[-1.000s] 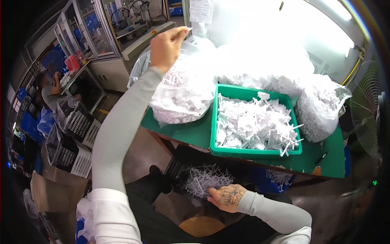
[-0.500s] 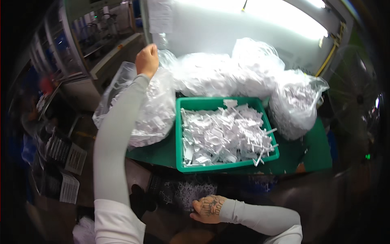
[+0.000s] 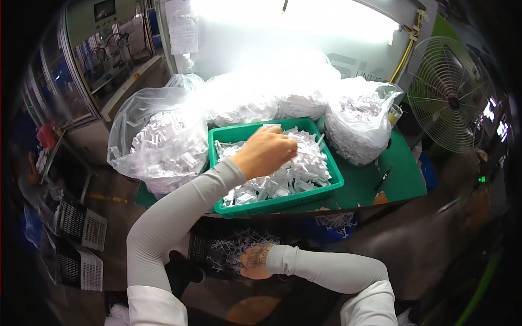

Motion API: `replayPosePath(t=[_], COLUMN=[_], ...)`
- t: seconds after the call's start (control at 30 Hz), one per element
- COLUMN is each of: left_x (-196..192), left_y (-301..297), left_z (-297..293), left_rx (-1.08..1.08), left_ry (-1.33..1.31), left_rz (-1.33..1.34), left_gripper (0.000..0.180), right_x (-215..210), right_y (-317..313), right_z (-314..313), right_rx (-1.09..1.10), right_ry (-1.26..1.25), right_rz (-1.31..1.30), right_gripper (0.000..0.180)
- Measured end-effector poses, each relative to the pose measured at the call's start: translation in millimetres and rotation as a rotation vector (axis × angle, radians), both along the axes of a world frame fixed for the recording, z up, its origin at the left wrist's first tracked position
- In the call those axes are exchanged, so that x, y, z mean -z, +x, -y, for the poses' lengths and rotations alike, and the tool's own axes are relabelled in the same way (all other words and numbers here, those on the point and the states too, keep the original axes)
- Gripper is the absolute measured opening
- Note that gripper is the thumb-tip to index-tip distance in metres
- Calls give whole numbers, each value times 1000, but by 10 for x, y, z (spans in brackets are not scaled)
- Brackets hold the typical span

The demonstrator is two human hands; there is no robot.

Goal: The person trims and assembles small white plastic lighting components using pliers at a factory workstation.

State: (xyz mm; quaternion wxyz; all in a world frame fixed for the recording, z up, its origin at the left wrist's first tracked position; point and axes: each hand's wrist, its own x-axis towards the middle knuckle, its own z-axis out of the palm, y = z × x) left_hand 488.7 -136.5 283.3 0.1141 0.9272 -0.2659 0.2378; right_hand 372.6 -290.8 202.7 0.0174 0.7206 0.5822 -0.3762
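My left hand (image 3: pixel 267 152) hangs over the green tray (image 3: pixel 283 205), its fingers curled closed; whatever lies in them is hidden. Under it, a heap of small white plastic parts (image 3: pixel 310 163) fills the tray. Below the table's front edge, my right hand (image 3: pixel 255 262), tattooed on its back, is at a dark crate (image 3: pixel 198 251) of thin white plastic pieces (image 3: pixel 231 249). Its fingers look curled in among the pieces, and I cannot make out what they grip.
Clear plastic bags of white parts stand left (image 3: pixel 163 146), behind (image 3: pixel 244 100) and right (image 3: pixel 359 125) of the tray on the green table (image 3: pixel 399 174). A fan (image 3: pixel 454 100) stands at the right. Stacked crates (image 3: pixel 81 223) are at the left; a blue container (image 3: pixel 337 224) sits under the table edge.
My left hand has swung from above the left bag rightward and down over the tray. My right hand stays at the crate, shifted slightly left and up in view. The whole view has shifted too.
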Motion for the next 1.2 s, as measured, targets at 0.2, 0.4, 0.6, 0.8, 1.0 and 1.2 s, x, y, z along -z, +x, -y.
replayPosePath(t=[0.2, 0.4, 0.6, 0.8, 1.0, 1.2], left_x=[-34, -35, -158, -243, 63, 301], left_y=[-210, -520, -853, -1091, -2028, -2416], left_z=[-325, -757, -669, -551, -76, 124], left_rx=[-111, -251, -577, -459, -447, -298], left_ry=[-576, -1147, -346, -337, -604, -1312], left_rz=[-345, -484, 129, 463, 142, -170], left_gripper=[30, 35, 22, 22, 37, 32], right_x=[-116, 135, -7, -191, -531, -462], right_y=[182, 216, 292, 213, 139, 228], right_z=[-46, 69, 26, -1, -34, -36], right_rx=[-135, -66, 58, 269, 848, 763], right_ry=[-172, 170, 526, 791, 1272, 1110], right_rz=[-52, -57, -106, -260, -1089, -1113], right_gripper=[48, 37, 36, 32, 21, 26])
